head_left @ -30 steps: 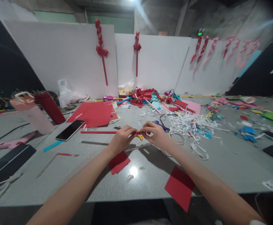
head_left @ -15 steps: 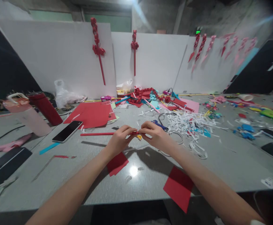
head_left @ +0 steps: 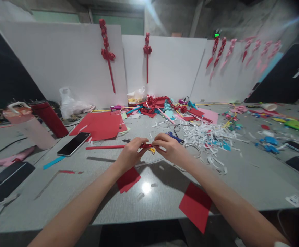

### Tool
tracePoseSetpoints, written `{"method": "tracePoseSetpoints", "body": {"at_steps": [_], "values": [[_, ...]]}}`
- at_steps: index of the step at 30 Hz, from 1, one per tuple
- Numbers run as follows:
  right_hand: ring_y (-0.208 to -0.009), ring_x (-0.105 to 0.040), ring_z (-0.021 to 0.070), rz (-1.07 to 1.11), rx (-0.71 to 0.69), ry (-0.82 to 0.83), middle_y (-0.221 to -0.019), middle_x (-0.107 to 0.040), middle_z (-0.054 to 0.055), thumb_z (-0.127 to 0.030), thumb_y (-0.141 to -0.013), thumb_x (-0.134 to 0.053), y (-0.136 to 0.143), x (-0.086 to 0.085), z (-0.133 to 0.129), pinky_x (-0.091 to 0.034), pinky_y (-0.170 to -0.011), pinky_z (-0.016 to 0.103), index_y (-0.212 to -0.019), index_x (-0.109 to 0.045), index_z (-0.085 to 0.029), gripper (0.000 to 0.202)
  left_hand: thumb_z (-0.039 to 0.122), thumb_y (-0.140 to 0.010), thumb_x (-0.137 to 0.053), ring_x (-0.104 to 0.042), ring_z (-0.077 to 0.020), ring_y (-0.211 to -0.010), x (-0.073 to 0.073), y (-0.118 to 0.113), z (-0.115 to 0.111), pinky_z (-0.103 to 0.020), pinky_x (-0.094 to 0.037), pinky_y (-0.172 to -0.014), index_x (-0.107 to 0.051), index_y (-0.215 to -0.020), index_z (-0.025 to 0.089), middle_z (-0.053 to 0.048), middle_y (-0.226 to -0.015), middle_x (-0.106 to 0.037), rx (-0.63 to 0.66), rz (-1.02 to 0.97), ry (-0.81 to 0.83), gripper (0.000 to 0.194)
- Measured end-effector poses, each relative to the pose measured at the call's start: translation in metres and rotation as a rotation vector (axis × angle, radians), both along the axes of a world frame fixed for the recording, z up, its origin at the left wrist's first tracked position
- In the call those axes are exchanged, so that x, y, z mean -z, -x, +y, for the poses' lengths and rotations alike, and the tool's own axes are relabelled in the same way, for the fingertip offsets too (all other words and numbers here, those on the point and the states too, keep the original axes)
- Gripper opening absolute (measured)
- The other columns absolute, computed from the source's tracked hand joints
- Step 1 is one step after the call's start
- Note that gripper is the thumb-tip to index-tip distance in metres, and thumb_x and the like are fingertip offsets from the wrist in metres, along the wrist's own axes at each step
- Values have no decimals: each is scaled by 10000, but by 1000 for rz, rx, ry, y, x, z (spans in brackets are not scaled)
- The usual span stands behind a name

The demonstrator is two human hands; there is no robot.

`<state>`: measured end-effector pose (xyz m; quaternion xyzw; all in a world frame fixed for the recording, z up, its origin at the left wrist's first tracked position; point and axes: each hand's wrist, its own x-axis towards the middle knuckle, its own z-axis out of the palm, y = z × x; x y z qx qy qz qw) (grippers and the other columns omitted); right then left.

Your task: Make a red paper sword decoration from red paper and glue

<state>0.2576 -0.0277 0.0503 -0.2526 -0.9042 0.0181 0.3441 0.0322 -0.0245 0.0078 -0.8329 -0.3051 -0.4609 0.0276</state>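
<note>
A thin red paper stick (head_left: 105,148) runs sideways above the table, its long end sticking out to the left. My left hand (head_left: 131,151) is closed around it near its right end. The fingertips of my right hand (head_left: 168,145) pinch the red paper at that end, close to my left fingertips. How the paper is folded between my fingers is partly hidden. Just below the fingertips shows a small yellow piece (head_left: 152,150). Under my left wrist lie small red paper sheets (head_left: 129,180); another red sheet (head_left: 196,206) overhangs the table's front edge by my right forearm.
A phone (head_left: 74,144), a red thermos (head_left: 49,118) and a pale bottle (head_left: 30,127) are at left. Large red sheets (head_left: 100,125) lie behind the phone. White paper shreds (head_left: 206,133) and a blue tool (head_left: 174,137) are at right. Red paper chains hang on the white boards (head_left: 170,68).
The red stick has shifted slightly left in my hands. My left fingers have moved a little, showing more red paper between the hands.
</note>
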Motion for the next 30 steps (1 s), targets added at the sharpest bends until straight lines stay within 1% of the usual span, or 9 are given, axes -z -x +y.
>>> {"method": "tracePoseSetpoints", "body": {"at_steps": [7, 12, 16, 22, 26, 30], "values": [[-958, -648, 218, 29, 46, -4, -1038, -653, 86, -153, -992, -572, 1, 9, 5, -553, -856, 373, -1053, -721, -234, 181, 249, -997, -604, -690, -163, -860, 3, 1, 2, -304, -574, -785, -578, -1169, 183, -63, -980, -694, -6, 27, -20, 185], [-953, -649, 215, 21, 73, -1, -1024, -656, 83, -154, -983, -595, 1, 11, 6, -548, -853, 363, -1029, -726, -225, 157, 250, -993, -613, -684, -162, -842, 3, 1, 2, -294, -568, -766, -584, -1139, 180, -62, -971, -693, -10, 37, -10, 165], [-923, -655, 208, 33, 67, 6, -1004, -661, 82, -139, -966, -610, 2, 11, 6, -551, -831, 355, -1009, -739, -228, 163, 254, -999, -601, -684, -165, -851, 3, 1, 1, -302, -568, -776, -597, -1120, 178, -64, -964, -696, -18, 52, -1, 142], [-897, -656, 201, 16, 61, 24, -988, -659, 81, -108, -954, -609, 4, 10, 5, -546, -809, 341, -998, -745, -218, 181, 245, -1008, -585, -688, -178, -870, 5, 1, 2, -312, -567, -787, -586, -1140, 180, -68, -973, -696, -19, 89, -26, 148], [-886, -654, 196, 13, 59, 32, -976, -655, 77, -103, -955, -608, 5, 12, 7, -542, -802, 330, -993, -743, -211, 177, 253, -1010, -581, -683, -181, -882, 7, 1, 3, -315, -564, -794, -574, -1156, 179, -73, -1001, -694, -25, 98, -15, 163], [-870, -655, 187, 21, 51, 42, -970, -651, 73, -103, -960, -601, 5, 15, 8, -541, -792, 317, -993, -743, -208, 180, 251, -1015, -573, -677, -181, -870, 8, 1, 3, -311, -558, -787, -569, -1151, 178, -66, -986, -684, -36, 115, -7, 155]]}}
